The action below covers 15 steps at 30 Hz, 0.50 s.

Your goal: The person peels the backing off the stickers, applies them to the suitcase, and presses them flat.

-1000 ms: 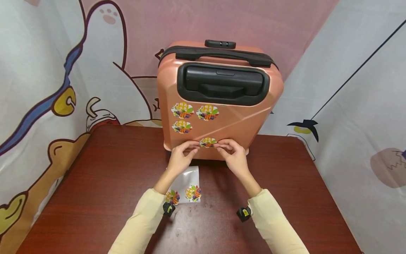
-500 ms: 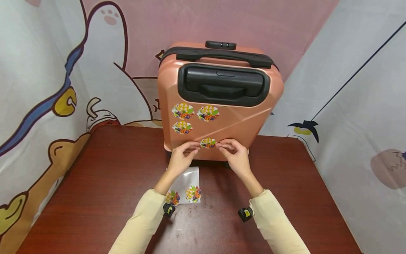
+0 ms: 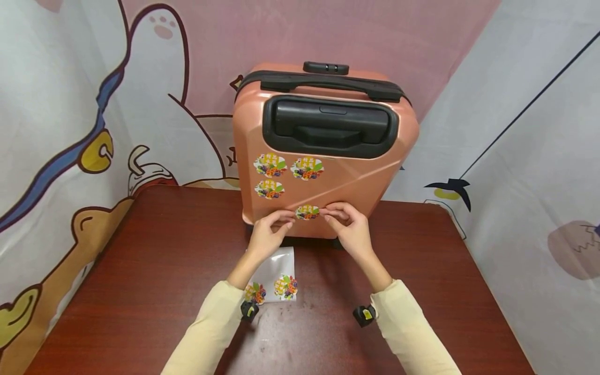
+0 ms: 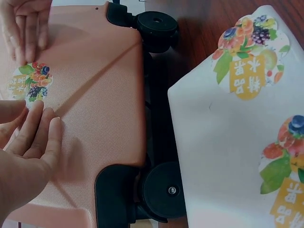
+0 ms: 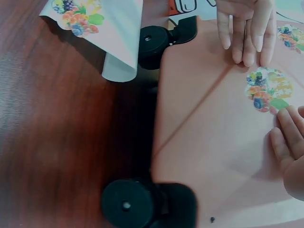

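Observation:
A round fruit-print sticker [image 3: 307, 212] lies against the lower front of an upright rose-gold suitcase [image 3: 342, 182]. My left hand [image 3: 269, 234] is at its left edge, fingers extended with the tips right at the rim. At the opposite edge my right hand [image 3: 349, 229] holds its fingertips close beside the print. In the right wrist view the sticker [image 5: 269, 90] appears flat on the shell between both hands' fairly straight fingers. Above it, three matching stickers [image 3: 270, 165] sit on the case, two in a row and one below.
A white backing sheet [image 3: 274, 263] with two more fruit stickers lies on the brown table [image 3: 178, 271], partly behind the left forearm. Black wheels [image 4: 164, 192] stick out at the suitcase's base. A cartoon-printed cloth [image 3: 206, 78] hangs behind and at the sides.
My right hand has shifted slightly right, its fingertips drawing away from the sticker's right edge. The left hand and the sticker stay almost where they were.

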Each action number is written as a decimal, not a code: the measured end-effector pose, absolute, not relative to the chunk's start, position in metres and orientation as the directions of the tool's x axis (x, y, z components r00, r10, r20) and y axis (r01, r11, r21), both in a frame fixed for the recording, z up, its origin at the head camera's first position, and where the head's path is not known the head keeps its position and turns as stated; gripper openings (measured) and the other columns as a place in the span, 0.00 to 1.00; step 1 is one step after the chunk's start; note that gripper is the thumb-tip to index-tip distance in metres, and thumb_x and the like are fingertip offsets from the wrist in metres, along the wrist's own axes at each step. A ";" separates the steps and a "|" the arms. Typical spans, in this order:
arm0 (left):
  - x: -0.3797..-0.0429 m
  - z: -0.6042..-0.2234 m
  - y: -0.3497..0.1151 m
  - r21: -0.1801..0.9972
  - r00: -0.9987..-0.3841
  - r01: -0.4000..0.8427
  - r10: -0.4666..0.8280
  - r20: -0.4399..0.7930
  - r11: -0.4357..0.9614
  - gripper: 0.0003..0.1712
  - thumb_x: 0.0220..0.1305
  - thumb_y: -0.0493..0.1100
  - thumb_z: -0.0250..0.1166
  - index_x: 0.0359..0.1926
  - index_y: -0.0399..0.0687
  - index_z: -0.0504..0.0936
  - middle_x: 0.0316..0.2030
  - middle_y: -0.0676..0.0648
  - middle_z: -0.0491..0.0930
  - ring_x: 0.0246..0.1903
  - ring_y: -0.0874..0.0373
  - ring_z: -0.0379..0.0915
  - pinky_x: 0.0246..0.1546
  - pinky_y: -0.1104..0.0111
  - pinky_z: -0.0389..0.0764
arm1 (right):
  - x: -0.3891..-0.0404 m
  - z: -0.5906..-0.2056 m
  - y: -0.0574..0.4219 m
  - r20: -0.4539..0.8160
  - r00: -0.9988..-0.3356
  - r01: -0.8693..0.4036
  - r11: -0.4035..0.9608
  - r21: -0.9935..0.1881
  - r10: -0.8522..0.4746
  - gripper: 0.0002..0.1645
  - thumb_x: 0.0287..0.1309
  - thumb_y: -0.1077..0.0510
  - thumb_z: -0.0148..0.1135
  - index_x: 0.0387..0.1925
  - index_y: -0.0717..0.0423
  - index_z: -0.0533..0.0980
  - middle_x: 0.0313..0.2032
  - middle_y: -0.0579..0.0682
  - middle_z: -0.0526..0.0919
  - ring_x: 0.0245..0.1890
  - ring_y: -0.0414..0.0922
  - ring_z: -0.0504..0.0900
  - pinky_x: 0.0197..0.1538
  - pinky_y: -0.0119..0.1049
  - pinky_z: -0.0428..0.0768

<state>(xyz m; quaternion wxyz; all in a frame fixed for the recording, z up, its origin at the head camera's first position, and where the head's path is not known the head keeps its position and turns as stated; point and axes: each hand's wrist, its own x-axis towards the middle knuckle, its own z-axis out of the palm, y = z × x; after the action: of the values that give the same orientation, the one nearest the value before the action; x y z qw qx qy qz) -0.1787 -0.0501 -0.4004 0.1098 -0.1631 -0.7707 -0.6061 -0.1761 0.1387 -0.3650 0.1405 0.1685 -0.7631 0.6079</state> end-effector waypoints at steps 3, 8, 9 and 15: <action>-0.186 -0.416 -0.052 0.897 -0.925 0.379 0.116 0.361 0.229 0.10 0.57 0.29 0.60 0.41 0.34 0.80 0.35 0.40 0.81 0.34 0.51 0.78 0.37 0.64 0.78 | -0.175 -0.369 0.141 0.388 -0.917 -0.399 0.209 -0.893 -0.097 0.10 0.50 0.77 0.58 0.37 0.76 0.73 0.35 0.69 0.80 0.40 0.62 0.79 0.38 0.24 0.75; -0.188 -0.421 -0.054 0.903 -0.934 0.357 0.122 0.337 0.240 0.11 0.57 0.31 0.61 0.42 0.37 0.81 0.35 0.43 0.82 0.34 0.53 0.78 0.38 0.66 0.78 | -0.176 -0.372 0.144 0.356 -0.927 -0.373 0.191 -0.908 -0.118 0.11 0.50 0.77 0.58 0.38 0.76 0.73 0.36 0.70 0.79 0.41 0.63 0.78 0.39 0.24 0.75; -0.188 -0.421 -0.055 0.901 -0.932 0.362 0.123 0.341 0.239 0.10 0.57 0.31 0.61 0.42 0.37 0.80 0.35 0.42 0.82 0.34 0.52 0.78 0.38 0.66 0.78 | -0.176 -0.372 0.145 0.354 -0.928 -0.371 0.189 -0.909 -0.121 0.11 0.50 0.77 0.58 0.38 0.77 0.73 0.36 0.71 0.79 0.41 0.63 0.78 0.39 0.24 0.76; -0.186 -0.423 -0.058 0.900 -0.931 0.364 0.127 0.343 0.240 0.11 0.58 0.31 0.61 0.42 0.34 0.80 0.35 0.41 0.81 0.34 0.49 0.78 0.38 0.62 0.78 | -0.175 -0.373 0.146 0.345 -0.927 -0.369 0.207 -0.906 -0.147 0.11 0.50 0.76 0.58 0.38 0.76 0.73 0.36 0.70 0.79 0.40 0.63 0.78 0.47 0.29 0.73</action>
<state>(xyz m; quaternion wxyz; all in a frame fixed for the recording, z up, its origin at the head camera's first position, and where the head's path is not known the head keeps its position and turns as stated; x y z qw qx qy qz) -0.1862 -0.0582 -0.4225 0.0995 -0.1573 -0.7811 -0.5961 -0.1751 0.1456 -0.3726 0.0918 0.1672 -0.7714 0.6071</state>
